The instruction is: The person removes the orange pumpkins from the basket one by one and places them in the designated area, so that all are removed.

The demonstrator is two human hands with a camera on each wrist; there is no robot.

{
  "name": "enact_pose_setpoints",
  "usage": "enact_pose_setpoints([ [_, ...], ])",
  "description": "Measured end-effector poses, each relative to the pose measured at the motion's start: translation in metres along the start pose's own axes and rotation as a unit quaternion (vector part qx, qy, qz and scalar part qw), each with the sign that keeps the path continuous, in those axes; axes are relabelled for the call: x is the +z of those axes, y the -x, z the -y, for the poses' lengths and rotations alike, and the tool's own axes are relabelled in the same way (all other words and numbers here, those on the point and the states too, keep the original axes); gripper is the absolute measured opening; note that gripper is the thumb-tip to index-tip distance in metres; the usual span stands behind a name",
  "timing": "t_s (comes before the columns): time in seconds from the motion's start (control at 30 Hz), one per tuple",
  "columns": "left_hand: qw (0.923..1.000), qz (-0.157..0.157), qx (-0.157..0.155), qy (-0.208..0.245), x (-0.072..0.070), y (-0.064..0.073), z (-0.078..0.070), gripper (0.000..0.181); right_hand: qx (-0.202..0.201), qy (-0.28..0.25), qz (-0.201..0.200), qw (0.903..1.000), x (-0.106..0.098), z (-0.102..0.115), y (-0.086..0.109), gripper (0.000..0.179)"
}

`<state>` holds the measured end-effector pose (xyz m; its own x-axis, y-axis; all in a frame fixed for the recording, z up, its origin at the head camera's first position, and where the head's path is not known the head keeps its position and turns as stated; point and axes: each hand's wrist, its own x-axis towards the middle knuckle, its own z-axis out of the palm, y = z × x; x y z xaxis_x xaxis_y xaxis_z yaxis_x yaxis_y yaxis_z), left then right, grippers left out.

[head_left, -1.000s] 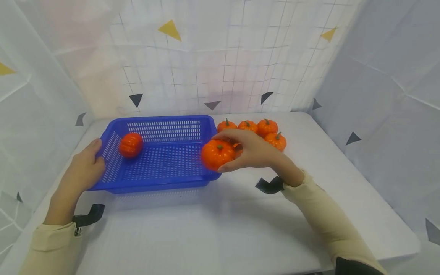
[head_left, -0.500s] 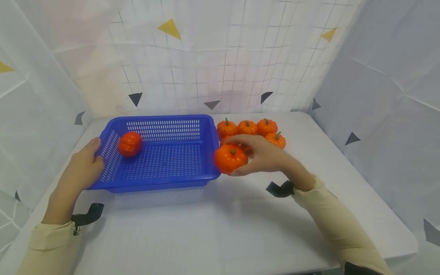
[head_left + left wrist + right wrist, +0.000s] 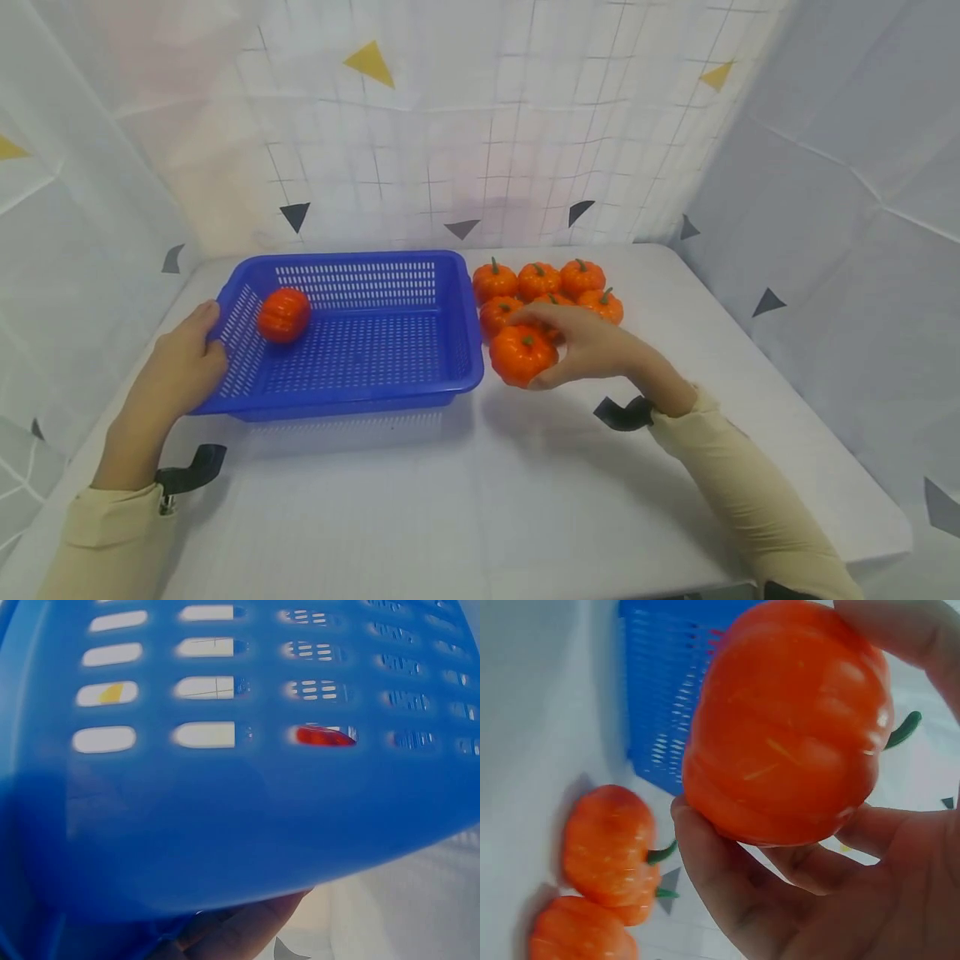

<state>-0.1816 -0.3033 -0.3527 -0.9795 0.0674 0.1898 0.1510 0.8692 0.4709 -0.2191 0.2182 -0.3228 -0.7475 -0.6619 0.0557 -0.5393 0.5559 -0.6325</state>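
My left hand (image 3: 183,362) grips the left rim of a blue plastic basket (image 3: 352,400); in the left wrist view its fingers (image 3: 247,930) curl at the edge of the slotted wall. Inside the basket, near its left end, lies a red-orange pumpkin (image 3: 284,316) on its side. My right hand (image 3: 592,342) holds an orange pumpkin (image 3: 523,356) with a green stem, just right of the basket. Thumb and fingers wrap its sides in the right wrist view, where the pumpkin (image 3: 787,735) looks raised above the table. Part of the group behind is hidden by this hand.
Several more orange pumpkins (image 3: 539,282) stand in a cluster on the white table (image 3: 360,517), right of the basket and behind the right hand. A white gridded sheet (image 3: 480,125) rises at the back, with grey-white sheets on both sides.
My right hand has carried the pumpkin from over the basket's right rim rightward and toward me, uncovering more of the cluster. The left hand and basket have stayed in place.
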Motion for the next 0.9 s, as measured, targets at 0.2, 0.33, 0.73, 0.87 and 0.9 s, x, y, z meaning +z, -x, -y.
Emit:
enact_pose_setpoints([
  [0.2,1.0,-0.001,0.002,0.002,0.0,-0.001,0.001,0.062,0.003,0.016,0.007,0.9998,0.015,-0.02,-0.005,0.068],
  [0.33,1.0,0.001,0.001,0.004,0.0,0.0,0.001,0.062,0.002,0.035,0.011,0.9993,0.023,-0.034,-0.011,0.062],
  [0.73,1.0,0.0,-0.002,-0.002,-0.001,0.001,-0.002,0.061,0.037,0.047,-0.011,0.9981,0.036,-0.05,-0.022,0.057],
  [0.87,1.0,0.003,-0.006,-0.003,-0.001,0.0,-0.002,0.062,0.054,0.047,-0.017,0.9973,0.04,-0.05,-0.023,0.061],
  [0.9,1.0,0.005,-0.008,-0.002,-0.001,0.0,-0.002,0.063,0.059,0.047,-0.018,0.997,0.041,-0.05,-0.023,0.062],
])
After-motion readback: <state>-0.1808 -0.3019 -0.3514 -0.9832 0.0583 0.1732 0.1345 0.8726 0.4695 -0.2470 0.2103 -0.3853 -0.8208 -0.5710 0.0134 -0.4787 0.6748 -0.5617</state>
